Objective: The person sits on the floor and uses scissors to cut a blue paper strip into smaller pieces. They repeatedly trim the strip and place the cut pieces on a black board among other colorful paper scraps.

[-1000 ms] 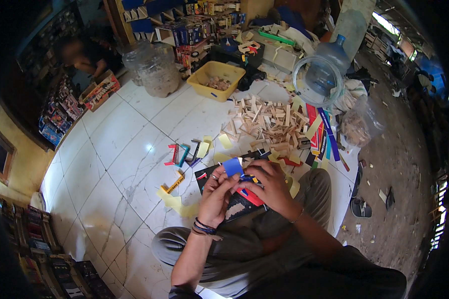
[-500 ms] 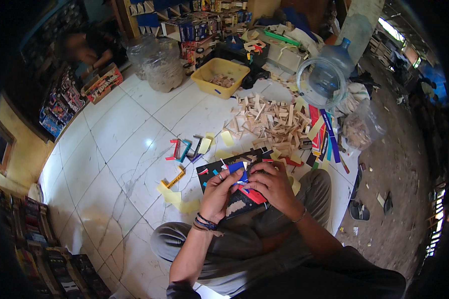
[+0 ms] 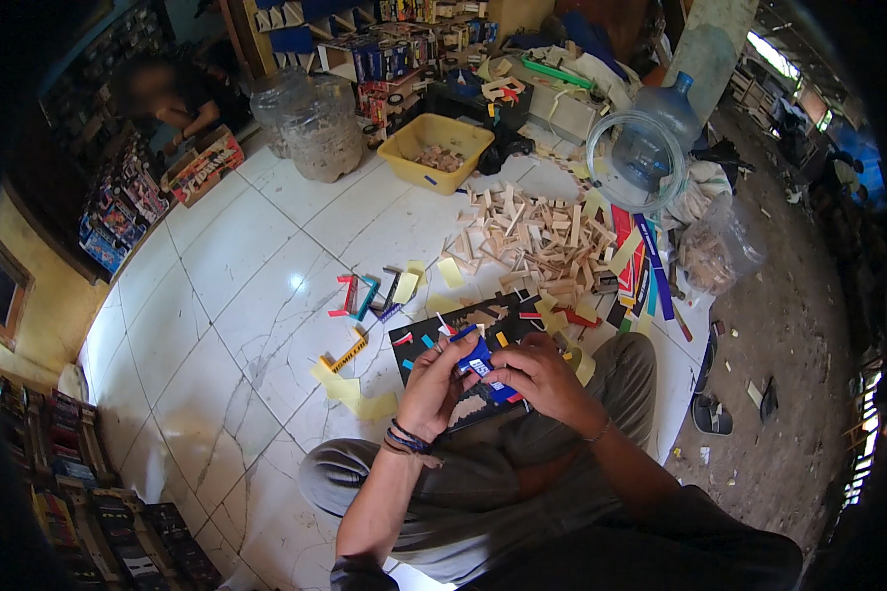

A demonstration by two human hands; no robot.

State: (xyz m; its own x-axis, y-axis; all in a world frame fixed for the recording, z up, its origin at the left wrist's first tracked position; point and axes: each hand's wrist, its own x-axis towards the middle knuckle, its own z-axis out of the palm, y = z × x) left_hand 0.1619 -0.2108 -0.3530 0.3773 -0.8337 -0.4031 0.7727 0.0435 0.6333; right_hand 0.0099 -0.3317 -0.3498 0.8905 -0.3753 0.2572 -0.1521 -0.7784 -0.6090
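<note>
Between both hands is a blue printed strip [image 3: 477, 361] with white markings, bent and partly covered by my fingers; whether a wooden piece sits inside it I cannot tell. My left hand [image 3: 432, 384] pinches its left end between thumb and fingers. The fingers of my right hand [image 3: 540, 380] are closed on its right side. Beneath them, a black board [image 3: 419, 333] in front of my crossed legs carries small coloured strips and a worn pale patch. A yellow printed strip [image 3: 345, 352] and pale yellow paper pieces [image 3: 360, 399] lie left of the board.
Past the board is a heap of small wooden pieces [image 3: 532, 236]. Coloured strips [image 3: 646, 261] lie to its right, bent coloured frames [image 3: 365, 295] to its left. Farther back stand a yellow tub [image 3: 434, 182], a cloudy plastic container [image 3: 320, 133] and a blue water bottle [image 3: 665, 113]. Someone sits far left.
The blue strip has turned in my hands, and its white markings now face up. The red piece seen under my right hand no longer shows. Both hands stay in nearly the same place.
</note>
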